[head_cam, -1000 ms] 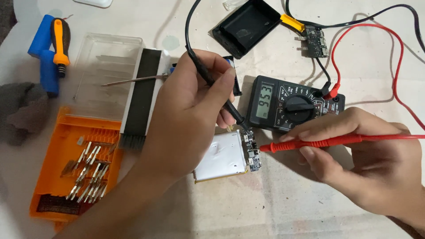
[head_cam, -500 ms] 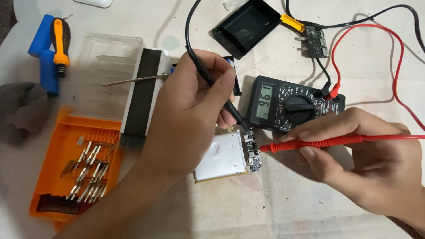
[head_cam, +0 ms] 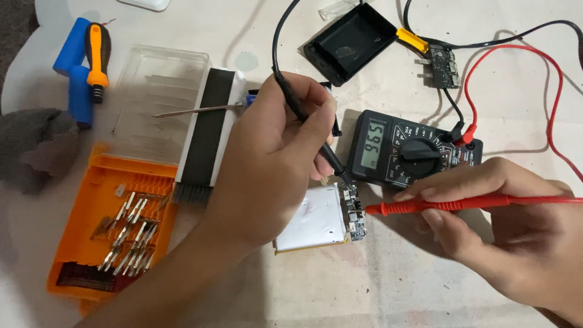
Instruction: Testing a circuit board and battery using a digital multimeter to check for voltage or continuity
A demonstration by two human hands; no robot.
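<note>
Left grip [head_cam: 273, 152] pinches the slim black probe [head_cam: 303, 115] like a pen, its tip on the small green circuit board [head_cam: 354, 209] at the edge of the flat silver pouch battery [head_cam: 316, 220]. Right grip [head_cam: 498, 225] is closed on the red probe [head_cam: 449, 205], whose tip meets the same board. Steady, light contact on separate pads looks best, with neither tip sliding. Just beyond the board lies the black multimeter [head_cam: 413, 152], its grey display lit. Left of the battery sits an orange plastic bit case [head_cam: 103, 212] on the bench [head_cam: 395, 285].
</note>
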